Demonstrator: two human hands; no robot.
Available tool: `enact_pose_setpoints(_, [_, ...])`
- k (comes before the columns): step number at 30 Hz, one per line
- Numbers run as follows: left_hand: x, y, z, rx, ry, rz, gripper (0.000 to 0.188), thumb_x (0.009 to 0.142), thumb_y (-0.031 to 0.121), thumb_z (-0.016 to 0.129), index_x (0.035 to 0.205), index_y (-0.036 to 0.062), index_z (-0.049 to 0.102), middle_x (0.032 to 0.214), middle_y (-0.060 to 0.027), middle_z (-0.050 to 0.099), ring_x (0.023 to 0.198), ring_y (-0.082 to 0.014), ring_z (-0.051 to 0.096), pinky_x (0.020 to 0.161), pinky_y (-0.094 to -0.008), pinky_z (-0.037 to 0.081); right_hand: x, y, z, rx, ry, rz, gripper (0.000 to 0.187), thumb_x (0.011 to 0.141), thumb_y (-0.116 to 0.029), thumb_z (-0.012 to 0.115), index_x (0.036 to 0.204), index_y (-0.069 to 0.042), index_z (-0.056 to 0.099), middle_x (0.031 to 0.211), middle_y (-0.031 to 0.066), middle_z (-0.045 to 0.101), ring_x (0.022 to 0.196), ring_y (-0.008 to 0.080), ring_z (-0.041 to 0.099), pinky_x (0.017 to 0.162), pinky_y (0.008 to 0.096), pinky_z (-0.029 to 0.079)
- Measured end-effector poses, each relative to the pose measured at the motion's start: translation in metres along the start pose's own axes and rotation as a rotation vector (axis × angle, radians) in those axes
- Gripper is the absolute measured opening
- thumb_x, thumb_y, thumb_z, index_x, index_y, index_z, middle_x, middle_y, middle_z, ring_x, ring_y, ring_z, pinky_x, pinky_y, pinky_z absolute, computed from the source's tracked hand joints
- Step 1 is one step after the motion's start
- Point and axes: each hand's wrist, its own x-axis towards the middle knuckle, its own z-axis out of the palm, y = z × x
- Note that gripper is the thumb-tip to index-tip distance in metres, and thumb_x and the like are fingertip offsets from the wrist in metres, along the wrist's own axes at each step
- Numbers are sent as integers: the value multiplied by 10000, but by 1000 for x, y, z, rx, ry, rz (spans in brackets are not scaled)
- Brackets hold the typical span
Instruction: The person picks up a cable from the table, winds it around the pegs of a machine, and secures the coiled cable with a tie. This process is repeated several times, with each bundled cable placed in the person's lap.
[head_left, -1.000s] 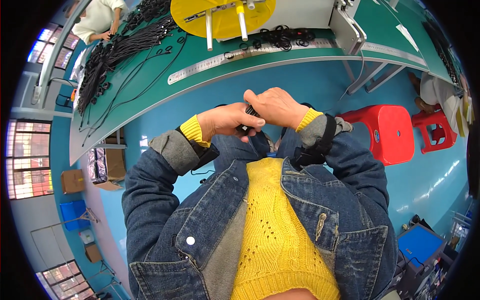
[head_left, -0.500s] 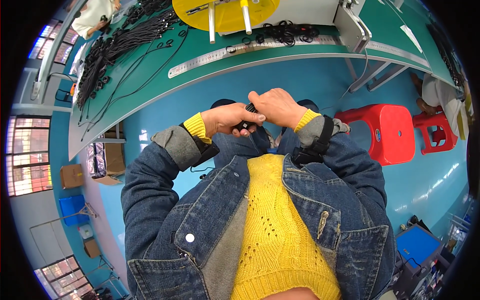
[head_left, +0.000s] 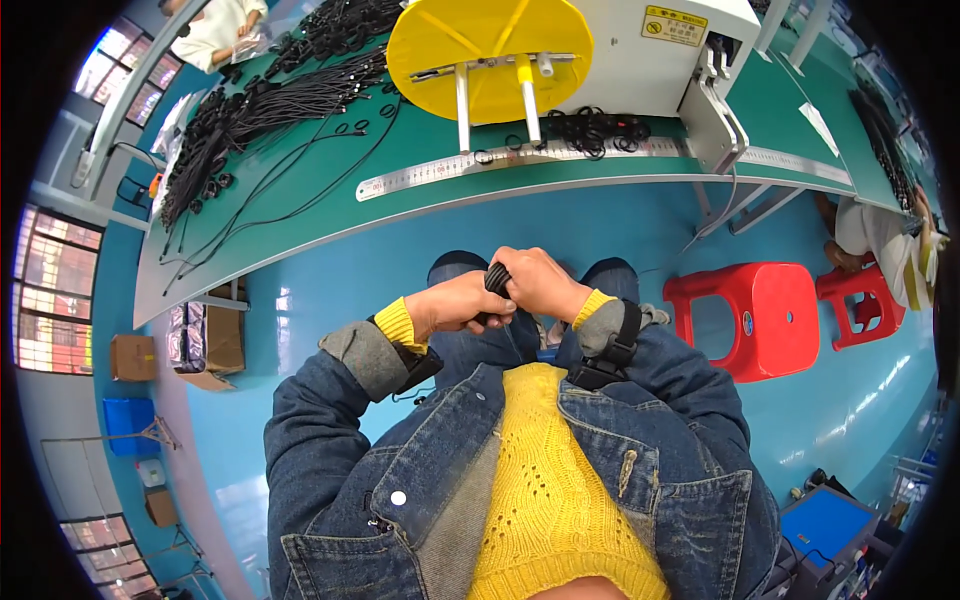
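The 2 hands are together in front of the lap, clamped on what looks like a coil of black cable [head_left: 497,277]. The coil stands up between them, short of the table edge, with the knees and the blue floor [head_left: 375,265] beneath. If either grip slackens, the loops could spring apart, since bent cable tends to push outward. The coil could also drop, because neither hand has the table under it. Uneven pressure from the 2 sides could twist the loops out of line.

The left hand [head_left: 452,304] is closed, its thumb and fingers wrapped about the lower part of the coil. The right hand [head_left: 543,286] is curled nearly shut, its fingertips against the upper part; how tightly it pinches, I cannot tell.

Beyond the hands is the green table [head_left: 770,130], with a metal ruler [head_left: 420,178] along its near edge. A heap of black bands [head_left: 597,133] lies by the ruler, next to the yellow disc [head_left: 495,88] with its 2 long pegs. Farther left lies a pile of black cables [head_left: 280,112]. A red stool [head_left: 785,320] stands to the right.
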Motion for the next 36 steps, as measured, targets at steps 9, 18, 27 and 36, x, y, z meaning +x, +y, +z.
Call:
enact_pose_setpoints(9, [-12, -30, -35, -217, 287, 85, 65, 827, 112, 536, 842, 55, 506, 698, -8, 493, 575, -71, 445, 427, -189, 344, 46, -19, -9, 108, -219, -76, 195, 721, -91, 556, 900, -16, 554, 754, 168, 597, 722, 358, 575, 620, 417, 461])
enact_pose_setpoints(18, [-12, -7, -41, -566, 248, 512, 165, 799, 95, 593, 924, 67, 491, 733, -18, 477, 614, -82, 444, 435, -194, 331, 119, 41, -19, -505, 299, -59, 128, 773, -150, 591, 818, -32, 604, 710, 103, 583, 640, 245, 538, 584, 338, 440])
enact_pose_setpoints(27, [-14, -7, -26, -543, 239, 589, 132, 823, 127, 592, 912, 56, 524, 694, -14, 500, 605, -83, 485, 454, -207, 382, 40, -30, -26, 1046, -218, 547, 144, 845, -157, 579, 811, -16, 583, 660, -31, 523, 649, 68, 497, 574, 211, 407])
enact_pose_setpoints(36, [-3, 3, -14, -252, 419, 593, 131, 823, 165, 588, 845, 41, 550, 635, -13, 512, 522, -74, 468, 433, -201, 374, -27, -53, -29, 1151, -118, 134, 122, 868, -129, 533, 896, -24, 590, 633, -17, 529, 563, 45, 468, 464, 179, 388])
